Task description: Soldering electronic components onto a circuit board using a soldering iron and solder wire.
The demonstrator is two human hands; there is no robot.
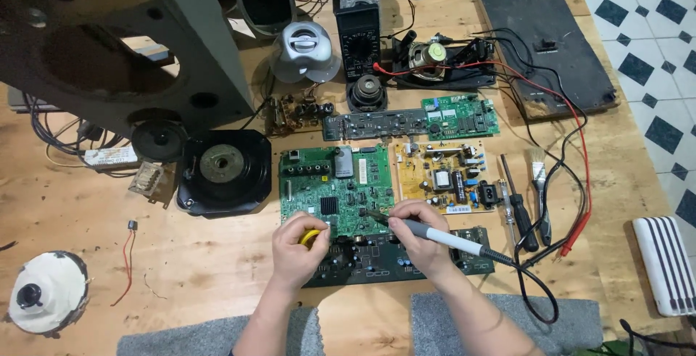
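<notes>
Pale, knotty wood makes up your workbench (217,269), its grain scuffed and stained, and a floor of white tiles with dark diamonds (645,44) shows past its right edge. Far to the left of your fingers sits a round white dome with a black knob (43,294), then a thin red wire (127,254) lying loose on the wood. Up and left of your left hand (299,249) rests a black square speaker frame with a dull metal magnet (223,171). Your left fingers are curled shut around a small yellow piece (310,236), pressed at the lower edge of the green circuit board (335,193), which is glossy and studded with chips and a ribbed black heat sink. Below both hands lies a dark, long circuit board (377,260). Your right hand (420,236) pinches a grey and white soldering iron (435,235) like a pen, tip touching the green board just beside your left fingertips. Its black cord (536,291) loops away to the right. Beyond your right fingers lie a yellowish power board (446,177), a black-handled screwdriver (518,207), a small bristle brush (538,175), red and black probe leads (576,175) and a white ribbed block (663,262).
</notes>
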